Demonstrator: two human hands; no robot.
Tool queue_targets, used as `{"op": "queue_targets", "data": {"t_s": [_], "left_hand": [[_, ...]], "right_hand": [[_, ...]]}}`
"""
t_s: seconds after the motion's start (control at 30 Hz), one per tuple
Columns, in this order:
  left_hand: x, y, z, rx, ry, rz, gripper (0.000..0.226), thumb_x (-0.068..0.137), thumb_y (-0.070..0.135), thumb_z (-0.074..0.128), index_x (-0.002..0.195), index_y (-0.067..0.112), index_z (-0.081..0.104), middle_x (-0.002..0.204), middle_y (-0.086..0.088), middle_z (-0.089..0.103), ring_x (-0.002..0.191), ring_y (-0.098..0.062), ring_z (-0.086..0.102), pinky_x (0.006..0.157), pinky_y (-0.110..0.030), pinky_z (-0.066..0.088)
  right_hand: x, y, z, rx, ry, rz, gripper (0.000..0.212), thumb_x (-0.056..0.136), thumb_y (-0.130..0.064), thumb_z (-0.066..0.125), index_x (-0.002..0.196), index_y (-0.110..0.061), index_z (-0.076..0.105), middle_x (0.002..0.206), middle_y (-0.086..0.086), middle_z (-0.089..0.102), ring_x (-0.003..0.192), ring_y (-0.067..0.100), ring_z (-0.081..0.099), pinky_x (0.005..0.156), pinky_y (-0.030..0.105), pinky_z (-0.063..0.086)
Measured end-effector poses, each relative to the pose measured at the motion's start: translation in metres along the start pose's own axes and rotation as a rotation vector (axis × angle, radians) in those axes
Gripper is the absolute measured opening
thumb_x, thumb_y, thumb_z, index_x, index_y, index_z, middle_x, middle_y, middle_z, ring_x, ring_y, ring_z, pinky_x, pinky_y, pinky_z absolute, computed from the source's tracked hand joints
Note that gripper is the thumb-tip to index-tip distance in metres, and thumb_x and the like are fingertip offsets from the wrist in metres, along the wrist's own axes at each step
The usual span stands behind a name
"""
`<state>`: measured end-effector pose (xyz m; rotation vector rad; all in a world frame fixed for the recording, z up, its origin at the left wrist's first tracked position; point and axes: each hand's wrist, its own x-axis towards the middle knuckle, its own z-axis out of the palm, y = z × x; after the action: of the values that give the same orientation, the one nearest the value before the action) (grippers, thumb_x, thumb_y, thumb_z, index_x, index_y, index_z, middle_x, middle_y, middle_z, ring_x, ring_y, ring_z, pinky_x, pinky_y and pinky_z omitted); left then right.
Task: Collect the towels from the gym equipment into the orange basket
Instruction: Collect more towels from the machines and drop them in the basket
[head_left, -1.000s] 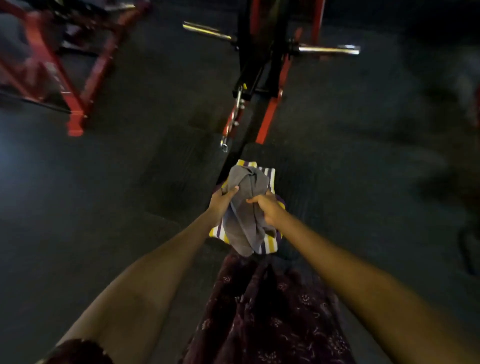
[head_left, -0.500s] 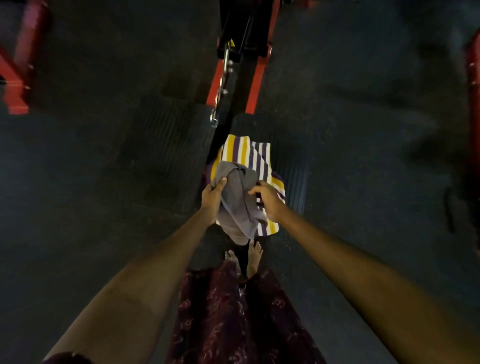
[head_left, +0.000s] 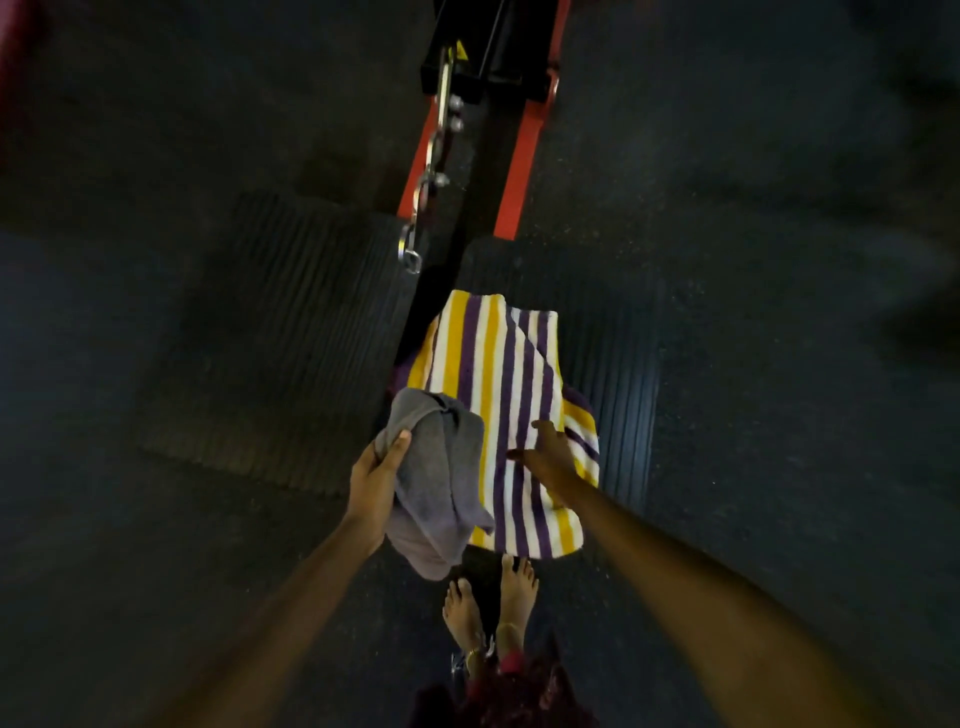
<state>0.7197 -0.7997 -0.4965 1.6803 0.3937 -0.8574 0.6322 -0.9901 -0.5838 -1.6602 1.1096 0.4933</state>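
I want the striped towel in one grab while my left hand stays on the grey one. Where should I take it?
Pinch the near right edge of the striped towel from above with the right hand, which hovers open there; the cloth lies flat and loose.

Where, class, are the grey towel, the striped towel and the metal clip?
grey towel (head_left: 441, 478): head view, middle of the bunched cloth the left hand holds.
striped towel (head_left: 498, 364): head view, upper flat part.
metal clip (head_left: 410, 249): head view, lower loop.
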Motion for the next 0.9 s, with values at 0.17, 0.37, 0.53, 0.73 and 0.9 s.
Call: {"op": "queue_targets", "data": {"t_s": [0.17,0.37,0.53,0.73,0.9], "left_hand": [[0.051,-0.023,0.022,-0.069,0.004,0.035,0.013,0.092,0.025,0.054,0.104,0.025,0.061,0.115,-0.003,0.063,0.107,-0.017,0.058,0.096,-0.037,0.046],[0.108,-0.050,0.054,-0.119,0.067,-0.011,0.013,0.092,0.026,0.056,0.102,0.021,0.064,0.109,-0.001,0.064,0.113,-0.023,0.057,0.101,-0.042,0.046],[0.140,-0.065,0.075,-0.101,0.096,-0.054,0.042,0.092,0.031,0.056,0.129,0.011,0.054,0.127,-0.009,0.059,0.117,-0.025,0.056,0.101,-0.044,0.046],[0.169,-0.074,0.085,-0.081,0.062,-0.057,0.039,0.091,0.025,0.060,0.127,0.012,0.053,0.127,-0.011,0.060,0.117,-0.028,0.057,0.103,-0.048,0.045],[0.175,-0.077,0.090,0.102,-0.026,-0.023,0.051,0.087,0.026,0.064,0.133,0.010,0.049,0.128,-0.010,0.059,0.118,-0.028,0.056,0.104,-0.049,0.043]], "right_hand": [[0.072,0.025,0.006,-0.331,0.088,-0.048,0.089,0.077,-0.042,0.073,0.147,-0.017,0.023,0.155,0.015,0.019,0.142,0.034,0.023,0.113,0.050,0.030],[0.137,0.044,0.007,-0.425,0.161,0.024,0.117,0.071,-0.052,0.075,0.152,-0.025,-0.006,0.160,0.013,-0.007,0.147,0.038,-0.004,0.117,0.059,0.010],[0.164,0.057,0.012,-0.424,0.128,0.039,0.130,0.066,-0.058,0.075,0.150,-0.020,-0.016,0.159,0.017,-0.004,0.146,0.039,-0.005,0.116,0.062,0.008],[0.188,0.057,0.011,-0.449,0.220,0.057,0.132,0.064,-0.062,0.075,0.150,-0.021,-0.017,0.159,0.017,-0.009,0.146,0.039,-0.008,0.112,0.066,0.000],[0.189,0.045,0.018,-0.462,0.219,0.104,0.083,0.085,-0.044,0.063,0.147,-0.007,0.022,0.128,0.016,0.058,0.127,0.032,0.049,0.116,0.056,0.006]]}}
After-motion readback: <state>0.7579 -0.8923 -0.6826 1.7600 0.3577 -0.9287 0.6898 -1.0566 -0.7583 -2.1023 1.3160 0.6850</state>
